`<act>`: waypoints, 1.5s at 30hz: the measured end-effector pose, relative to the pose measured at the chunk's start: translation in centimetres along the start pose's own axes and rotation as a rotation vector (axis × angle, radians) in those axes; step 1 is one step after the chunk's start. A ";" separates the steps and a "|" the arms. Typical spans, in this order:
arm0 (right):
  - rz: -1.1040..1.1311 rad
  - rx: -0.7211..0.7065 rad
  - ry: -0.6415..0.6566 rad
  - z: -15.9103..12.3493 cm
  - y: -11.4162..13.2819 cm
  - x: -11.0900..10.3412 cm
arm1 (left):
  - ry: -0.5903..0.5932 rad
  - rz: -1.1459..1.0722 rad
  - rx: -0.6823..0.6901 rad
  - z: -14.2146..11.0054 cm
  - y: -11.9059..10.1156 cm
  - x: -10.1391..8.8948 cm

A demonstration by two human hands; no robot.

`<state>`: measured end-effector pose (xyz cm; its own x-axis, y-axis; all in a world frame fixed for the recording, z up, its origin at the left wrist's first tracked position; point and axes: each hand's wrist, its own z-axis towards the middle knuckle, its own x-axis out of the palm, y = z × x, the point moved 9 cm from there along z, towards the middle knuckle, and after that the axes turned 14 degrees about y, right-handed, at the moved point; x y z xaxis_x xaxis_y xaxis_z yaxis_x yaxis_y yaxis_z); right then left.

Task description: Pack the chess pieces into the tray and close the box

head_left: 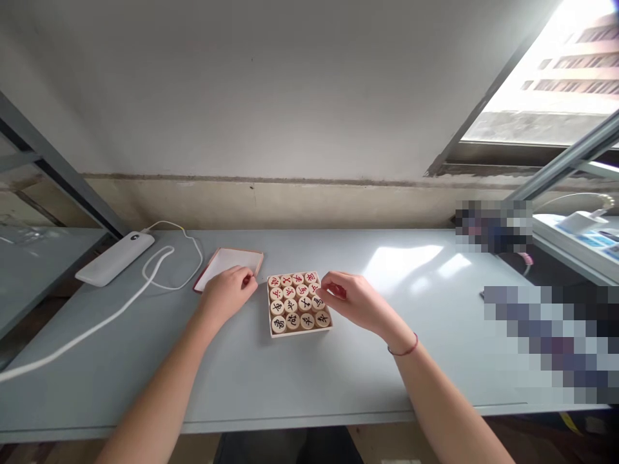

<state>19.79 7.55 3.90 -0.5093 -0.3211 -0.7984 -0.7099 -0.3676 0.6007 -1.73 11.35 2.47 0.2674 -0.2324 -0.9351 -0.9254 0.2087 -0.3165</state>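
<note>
A shallow pale box lies on the desk in front of me, filled with rows of round Chinese chess pieces. The far pieces carry red characters and the near ones black. To its left is the box's lid, upturned with its white inside showing. My left hand is over the lid's near edge, fingers curled closed, with nothing seen in them. Fingers bent together, my right hand is at the box's right side, its fingertips over the right-hand pieces. Whether they grip a piece is hidden.
A white power bank or power strip with a white cable lies on the left of the grey desk. Metal posts rise at both sides. Blurred-out items are at the right, below a window.
</note>
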 end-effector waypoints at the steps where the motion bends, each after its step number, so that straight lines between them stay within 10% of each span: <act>1: -0.003 -0.003 -0.049 0.0 0.1 -0.2 | -0.064 -0.024 0.025 -0.5 -0.2 -1.1; 6: 0.163 -0.006 -0.257 -0.4 0.2 -0.3 | -0.216 -0.640 0.180 -2.4 0.3 -4.3; 13: 0.855 -0.080 -0.112 0.5 0.0 2.4 | 0.142 -1.328 0.171 -1.0 -1.1 0.6; 26: 0.482 0.290 0.198 0.2 -2.8 3.7 | 0.365 -0.508 -0.073 -1.7 -1.5 4.3; 37: 0.206 0.211 0.442 -0.5 -1.2 4.5 | 0.657 -0.349 0.000 -3.3 -3.9 5.5; 45: 0.098 0.232 0.299 0.4 -2.0 4.4 | 0.383 -0.084 0.004 -1.4 -3.3 5.3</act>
<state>18.73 7.16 -0.84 -0.4404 -0.5976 -0.6701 -0.7735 -0.1265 0.6211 2.32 8.08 -1.25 0.2213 -0.5866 -0.7790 -0.9033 0.1778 -0.3904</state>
